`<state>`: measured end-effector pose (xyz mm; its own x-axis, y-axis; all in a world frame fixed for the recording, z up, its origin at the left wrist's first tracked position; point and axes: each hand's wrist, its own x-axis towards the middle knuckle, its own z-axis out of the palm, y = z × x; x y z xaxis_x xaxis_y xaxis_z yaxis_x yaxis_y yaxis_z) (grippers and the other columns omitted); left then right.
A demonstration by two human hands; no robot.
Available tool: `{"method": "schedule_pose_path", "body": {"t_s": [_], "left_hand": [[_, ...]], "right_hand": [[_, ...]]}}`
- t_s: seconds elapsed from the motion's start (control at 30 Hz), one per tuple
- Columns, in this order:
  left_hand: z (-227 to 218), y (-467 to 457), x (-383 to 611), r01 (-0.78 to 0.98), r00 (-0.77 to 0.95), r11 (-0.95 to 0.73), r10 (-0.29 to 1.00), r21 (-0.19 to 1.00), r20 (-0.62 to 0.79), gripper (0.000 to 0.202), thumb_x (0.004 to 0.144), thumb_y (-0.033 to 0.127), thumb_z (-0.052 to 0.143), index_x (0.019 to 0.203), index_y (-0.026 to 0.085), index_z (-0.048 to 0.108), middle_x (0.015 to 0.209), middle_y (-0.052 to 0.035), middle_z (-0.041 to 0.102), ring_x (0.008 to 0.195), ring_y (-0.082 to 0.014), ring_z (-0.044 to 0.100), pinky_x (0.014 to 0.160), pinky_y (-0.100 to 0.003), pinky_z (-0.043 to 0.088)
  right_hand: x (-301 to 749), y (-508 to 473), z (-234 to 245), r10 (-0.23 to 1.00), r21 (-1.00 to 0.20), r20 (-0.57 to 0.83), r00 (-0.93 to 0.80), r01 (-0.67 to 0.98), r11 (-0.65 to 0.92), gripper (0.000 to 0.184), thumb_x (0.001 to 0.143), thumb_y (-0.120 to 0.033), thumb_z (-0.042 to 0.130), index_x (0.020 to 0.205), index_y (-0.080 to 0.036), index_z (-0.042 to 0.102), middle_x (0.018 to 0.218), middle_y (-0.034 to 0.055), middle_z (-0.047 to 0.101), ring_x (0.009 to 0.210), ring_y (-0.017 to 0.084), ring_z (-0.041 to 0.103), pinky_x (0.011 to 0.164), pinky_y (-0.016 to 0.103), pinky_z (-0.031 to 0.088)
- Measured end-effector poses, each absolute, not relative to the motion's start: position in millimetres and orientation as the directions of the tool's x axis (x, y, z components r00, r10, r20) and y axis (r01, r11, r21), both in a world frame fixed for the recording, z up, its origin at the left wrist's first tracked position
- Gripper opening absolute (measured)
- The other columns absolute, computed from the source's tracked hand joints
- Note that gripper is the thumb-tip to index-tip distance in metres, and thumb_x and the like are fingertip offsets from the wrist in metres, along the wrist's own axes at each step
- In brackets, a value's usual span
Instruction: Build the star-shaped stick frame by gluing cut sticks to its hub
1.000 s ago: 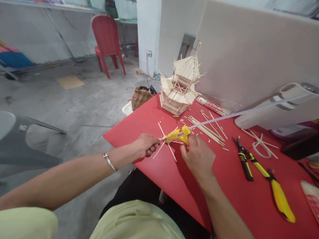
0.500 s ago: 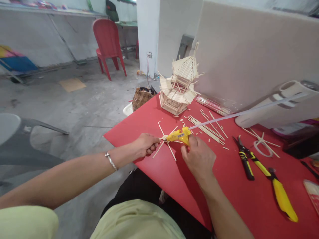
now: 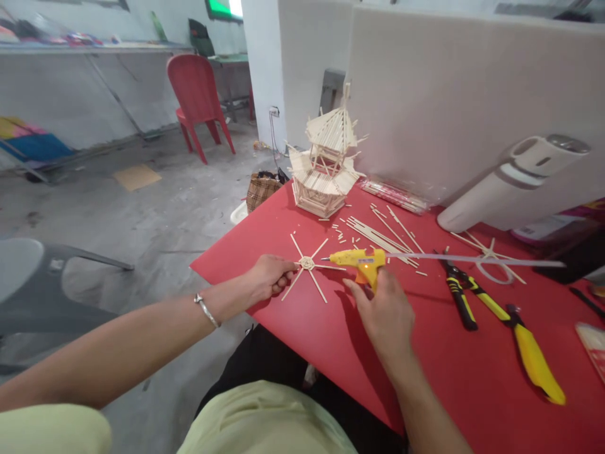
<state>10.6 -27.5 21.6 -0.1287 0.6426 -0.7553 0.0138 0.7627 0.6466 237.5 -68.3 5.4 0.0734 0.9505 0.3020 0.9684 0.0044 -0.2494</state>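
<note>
My left hand (image 3: pixel 274 276) pinches one arm of a star-shaped frame of thin wooden sticks (image 3: pixel 307 263) on the red table. Small pieces form a ring at the frame's centre. My right hand (image 3: pixel 385 309) is wrapped round the handle of a yellow glue gun (image 3: pixel 358 258). Its nozzle points left, a little to the right of the star's centre. A long clear glue stick (image 3: pixel 477 258) sticks out of the gun's back end. Beyond the star, loose sticks (image 3: pixel 380 238) and short cut pieces lie on the table.
A pagoda-like stick model (image 3: pixel 326 161) stands at the far table corner. Packaged sticks (image 3: pixel 394 194) lie beside it. On the right are a white tumbler (image 3: pixel 505 186), black-and-yellow pruning shears (image 3: pixel 460 293), a yellow-handled tool (image 3: pixel 536 359) and another stick star (image 3: pixel 489 252). A grey chair (image 3: pixel 47 284) stands left.
My right hand has drawn the glue gun back to the right, off the star's centre, and the gun is now more level. My left hand keeps its pinch. The view has shifted slightly.
</note>
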Motion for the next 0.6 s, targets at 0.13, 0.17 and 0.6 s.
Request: {"method": "schedule_pose_path", "body": {"t_s": [0.13, 0.17, 0.6], "left_hand": [[22, -26, 13, 0.013, -0.139, 0.761, 0.643, 0.648, -0.753, 0.029, 0.08, 0.026, 0.066, 0.056, 0.016, 0.052, 0.038, 0.0044, 0.042, 0.031, -0.0039, 0.029, 0.032, -0.018, 0.018], [21, -26, 13, 0.008, -0.138, 0.762, 0.642, 0.648, -0.754, 0.029, 0.079, 0.026, 0.067, 0.057, 0.016, 0.052, 0.039, 0.0044, 0.042, 0.031, -0.0039, 0.03, 0.032, -0.018, 0.019], [16, -22, 13, 0.026, -0.173, 0.789, 0.608, 0.614, -0.775, 0.033, 0.076, 0.028, 0.068, 0.052, 0.016, 0.05, 0.038, 0.0052, 0.039, 0.031, -0.0034, 0.027, 0.031, -0.017, 0.016]], "right_hand": [[270, -99, 4, 0.935, -0.448, 0.219, 0.277, 0.88, -0.156, 0.053, 0.089, -0.063, 0.046, 0.111, -0.016, 0.055, 0.099, 0.0142, 0.066, 0.088, 0.028, 0.062, 0.066, 0.032, 0.041], [281, -106, 0, 0.922, -0.487, 0.199, 0.333, 0.85, -0.201, 0.05, 0.09, -0.06, 0.043, 0.11, -0.016, 0.055, 0.097, 0.0138, 0.067, 0.086, 0.028, 0.062, 0.066, 0.032, 0.042], [330, -123, 9, 0.862, -0.073, 0.477, 0.169, 0.986, -0.153, 0.041, 0.093, -0.045, 0.046, 0.11, -0.015, 0.068, 0.093, 0.0144, 0.069, 0.085, 0.029, 0.059, 0.072, 0.037, 0.04]]}}
